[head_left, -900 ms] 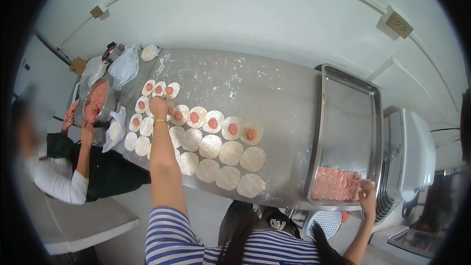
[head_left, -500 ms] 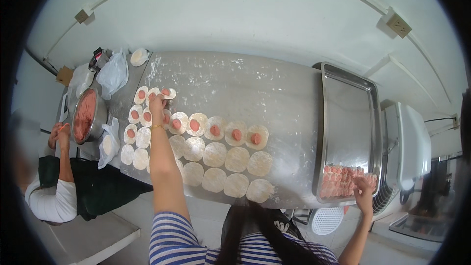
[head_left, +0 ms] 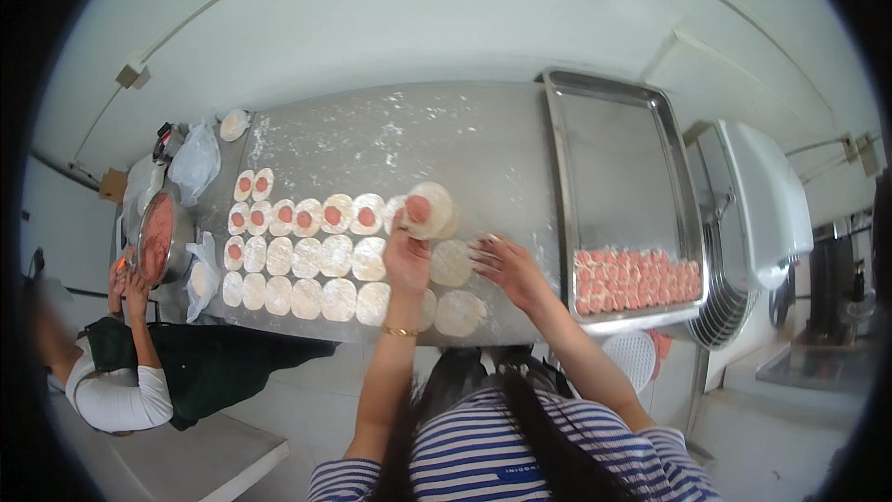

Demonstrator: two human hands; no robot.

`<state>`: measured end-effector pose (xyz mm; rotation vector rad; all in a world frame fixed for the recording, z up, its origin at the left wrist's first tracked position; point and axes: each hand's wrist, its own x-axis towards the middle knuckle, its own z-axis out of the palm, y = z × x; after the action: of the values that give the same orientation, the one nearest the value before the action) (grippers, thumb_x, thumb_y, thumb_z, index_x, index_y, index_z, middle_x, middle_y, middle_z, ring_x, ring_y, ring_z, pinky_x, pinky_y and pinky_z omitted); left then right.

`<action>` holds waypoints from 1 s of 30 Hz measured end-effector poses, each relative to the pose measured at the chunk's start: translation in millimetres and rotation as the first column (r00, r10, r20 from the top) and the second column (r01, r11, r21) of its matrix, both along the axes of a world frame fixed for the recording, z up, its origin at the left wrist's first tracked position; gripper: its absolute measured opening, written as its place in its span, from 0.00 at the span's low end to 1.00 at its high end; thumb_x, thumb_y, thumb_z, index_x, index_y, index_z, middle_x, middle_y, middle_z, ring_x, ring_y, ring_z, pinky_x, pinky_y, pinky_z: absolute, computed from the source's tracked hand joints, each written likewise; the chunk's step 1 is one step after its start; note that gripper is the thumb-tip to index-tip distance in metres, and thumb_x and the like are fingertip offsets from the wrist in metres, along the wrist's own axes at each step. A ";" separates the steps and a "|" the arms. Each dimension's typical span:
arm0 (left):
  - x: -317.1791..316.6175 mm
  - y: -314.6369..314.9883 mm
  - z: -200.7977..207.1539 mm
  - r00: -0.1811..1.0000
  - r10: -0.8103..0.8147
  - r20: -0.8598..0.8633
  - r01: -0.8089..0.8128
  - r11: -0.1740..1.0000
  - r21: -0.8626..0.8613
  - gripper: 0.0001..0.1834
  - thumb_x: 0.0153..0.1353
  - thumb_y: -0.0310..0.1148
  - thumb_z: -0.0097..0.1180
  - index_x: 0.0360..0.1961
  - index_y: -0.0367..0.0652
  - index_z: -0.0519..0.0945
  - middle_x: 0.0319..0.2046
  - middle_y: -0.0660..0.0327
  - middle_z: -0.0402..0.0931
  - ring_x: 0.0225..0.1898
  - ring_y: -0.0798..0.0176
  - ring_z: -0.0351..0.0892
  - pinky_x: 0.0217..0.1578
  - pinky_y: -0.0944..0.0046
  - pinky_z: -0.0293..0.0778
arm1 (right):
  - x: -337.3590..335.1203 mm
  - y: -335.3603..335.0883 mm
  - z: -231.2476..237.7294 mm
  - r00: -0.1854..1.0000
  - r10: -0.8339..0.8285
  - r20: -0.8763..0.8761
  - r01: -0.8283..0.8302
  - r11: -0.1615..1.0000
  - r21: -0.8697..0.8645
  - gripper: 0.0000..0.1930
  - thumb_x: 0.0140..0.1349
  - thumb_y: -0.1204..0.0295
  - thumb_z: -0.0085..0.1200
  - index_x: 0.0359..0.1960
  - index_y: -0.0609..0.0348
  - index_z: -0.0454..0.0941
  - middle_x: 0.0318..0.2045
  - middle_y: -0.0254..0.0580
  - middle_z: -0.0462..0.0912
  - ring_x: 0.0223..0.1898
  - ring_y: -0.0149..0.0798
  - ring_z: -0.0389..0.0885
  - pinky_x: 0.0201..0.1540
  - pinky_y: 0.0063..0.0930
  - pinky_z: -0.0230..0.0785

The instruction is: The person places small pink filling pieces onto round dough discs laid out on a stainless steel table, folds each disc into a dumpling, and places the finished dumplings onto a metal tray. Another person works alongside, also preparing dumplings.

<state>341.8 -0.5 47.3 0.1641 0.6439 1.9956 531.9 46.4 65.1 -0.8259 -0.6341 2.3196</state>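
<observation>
My left hand (head_left: 407,258) holds up a round dumpling wrapper (head_left: 437,221) with a lump of pink meat filling (head_left: 418,209) on it. Its fingers close on the wrapper's near-left edge, above the right end of the wrapper rows. To its right, my right hand (head_left: 506,270) hovers with fingers apart and nothing in it. Below and left lie rows of floured wrappers (head_left: 336,257) on the metal table (head_left: 372,130). Those farther back carry pink filling; most of the nearer ones are bare. My left hand and the raised wrapper hide some of them.
Right of the table sits a long metal tray (head_left: 618,167), its near end filled with rows of pink-filled dumplings (head_left: 636,281). At the left, a co-worker's hands (head_left: 135,281) are beside a steel bowl of pink filling (head_left: 160,232). Plastic bags (head_left: 197,163) lie around it.
My left hand has moved right from the back row, carrying one filled wrapper; two remain there. My right hand has left the dumplings in the tray and come toward my left. The view has shifted.
</observation>
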 end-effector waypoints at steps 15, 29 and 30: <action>128.7 -95.2 -50.6 0.839 -0.378 -0.390 0.058 0.776 -0.628 0.12 0.63 0.26 0.46 0.46 0.36 0.74 0.39 0.60 0.75 0.38 0.71 0.76 0.37 0.70 0.75 | 79.5 -58.0 -106.1 0.843 -0.110 0.526 -0.095 0.933 0.348 0.07 0.60 0.74 0.54 0.34 0.66 0.77 0.23 0.34 0.79 0.23 0.25 0.76 0.27 0.17 0.68; 151.7 -96.3 -56.8 0.856 -0.283 -0.433 -0.039 0.800 -0.598 0.14 0.57 0.20 0.49 0.45 0.30 0.76 0.31 0.57 0.80 0.30 0.68 0.80 0.32 0.71 0.76 | 96.0 -58.5 -99.7 0.783 -0.165 0.600 -0.207 0.840 0.501 0.11 0.54 0.77 0.53 0.38 0.68 0.78 0.28 0.41 0.82 0.31 0.31 0.80 0.37 0.22 0.72; 151.3 -97.5 -58.1 0.813 -0.327 -0.481 -0.034 0.799 -0.601 0.14 0.57 0.19 0.49 0.46 0.30 0.75 0.32 0.56 0.80 0.31 0.68 0.80 0.33 0.71 0.76 | 98.4 -58.5 -107.5 0.812 -0.140 0.567 -0.202 0.843 0.498 0.11 0.53 0.78 0.53 0.39 0.68 0.78 0.30 0.41 0.82 0.33 0.31 0.80 0.39 0.22 0.71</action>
<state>493.1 -98.0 -10.8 0.4267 1.5603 1.4813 630.3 -12.1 -42.4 -1.2487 -1.5011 1.7174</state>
